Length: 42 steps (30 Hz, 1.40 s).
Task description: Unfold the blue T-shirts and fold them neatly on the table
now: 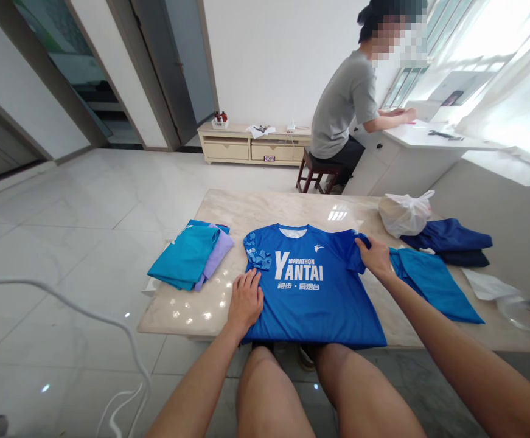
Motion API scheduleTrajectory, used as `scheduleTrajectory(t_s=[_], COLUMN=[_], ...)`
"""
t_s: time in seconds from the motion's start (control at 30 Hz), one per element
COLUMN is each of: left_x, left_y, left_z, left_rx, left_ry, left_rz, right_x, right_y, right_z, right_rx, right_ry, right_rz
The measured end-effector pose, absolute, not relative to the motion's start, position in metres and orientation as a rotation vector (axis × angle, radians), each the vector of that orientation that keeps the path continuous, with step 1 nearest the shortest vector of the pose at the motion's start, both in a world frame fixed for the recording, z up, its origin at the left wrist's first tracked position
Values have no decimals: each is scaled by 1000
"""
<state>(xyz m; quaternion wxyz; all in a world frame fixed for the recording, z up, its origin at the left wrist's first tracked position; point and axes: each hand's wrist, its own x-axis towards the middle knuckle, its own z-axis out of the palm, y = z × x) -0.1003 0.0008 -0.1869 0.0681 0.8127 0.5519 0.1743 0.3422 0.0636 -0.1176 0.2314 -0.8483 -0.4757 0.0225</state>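
A blue T-shirt (310,310) with white "Marathon Yantai" lettering lies spread face up on the table, its neck pointing away from me and its hem at the near edge. My left hand (246,298) rests flat on the shirt's left side, just below the patterned sleeve, fingers stretched out. At the other side, my right hand (375,255) pinches the right sleeve between thumb and fingers. Close to the right hand is a folded teal garment (438,283). Left of the shirt sits a stack with a teal garment (185,252) on top and a lilac garment (216,255) under it.
The marble-topped table (232,207) also bears a white plastic bag (406,213) and dark blue folded clothes (456,237) at right. Beyond it, a person (344,103) sits on a stool at a white desk (429,137). A grey cable (86,304) hangs at left.
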Motion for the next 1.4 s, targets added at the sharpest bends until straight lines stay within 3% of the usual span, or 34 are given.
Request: scheduleTrajectory(t_s=[0.33,0.57,0.9,1.4], left_x=[-99,-99,-102,-102], left_y=[0,2,3,2], left_z=[-190,-193,-198,-195], left_rx=[2482,2480,2466,2483], left_ry=[1674,1660,1648,1647], left_rz=[606,645,649,639], right_x=[287,251,249,236], right_y=[65,79,49,58], right_z=[-85,-114,-211,-207], right_rx=[-2491,-1822,-1985,-2077], right_ry=[-1604,-1680,-2194,-2291], right_rz=[-34,675,150,141])
